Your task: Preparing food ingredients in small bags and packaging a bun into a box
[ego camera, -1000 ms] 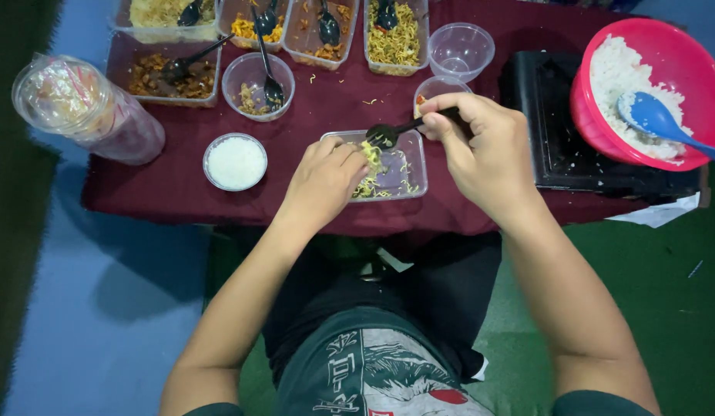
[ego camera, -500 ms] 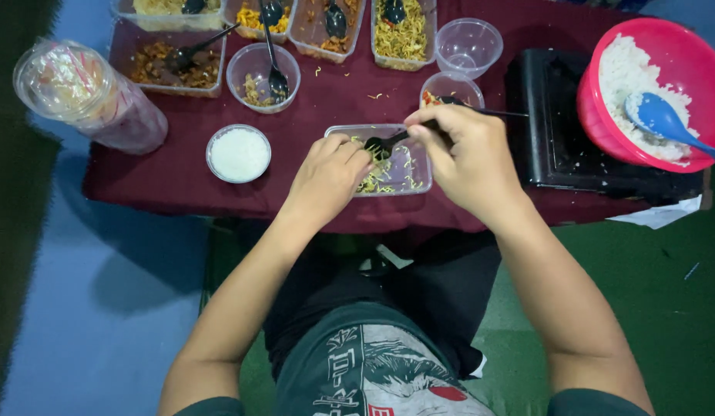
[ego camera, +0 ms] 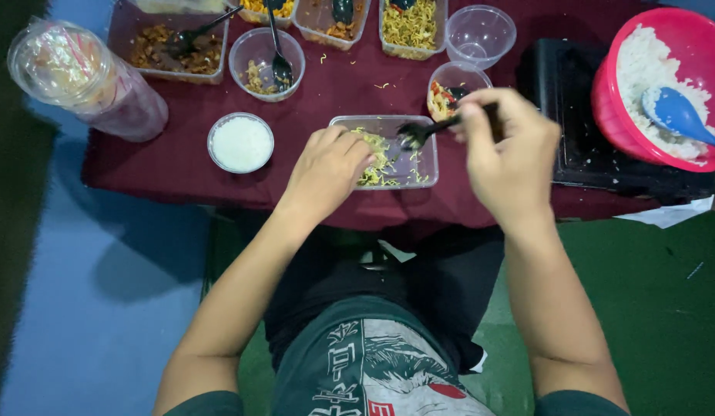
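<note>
Right hand (ego camera: 508,150) clamps a black fork (ego camera: 419,135), tines pointing left over the tray (ego camera: 423,173) — left hand (ego camera: 327,173) curled closed on the tray's left edge.

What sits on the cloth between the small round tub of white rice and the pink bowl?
In the head view, between the small round tub and the pink bowl: the clear rectangular container with yellow noodles, both hands over it, then the black box.

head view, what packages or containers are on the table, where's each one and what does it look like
Clear rectangular tub: centre, left hand on it, yellow noodles inside.
Black fork: in right hand, over the tub.
Round lidded cup: left of tub, white contents.
Wrapped stack of clear cups: far left, lying down.
Pink bowl: far right, white rice, blue spoon.
</note>
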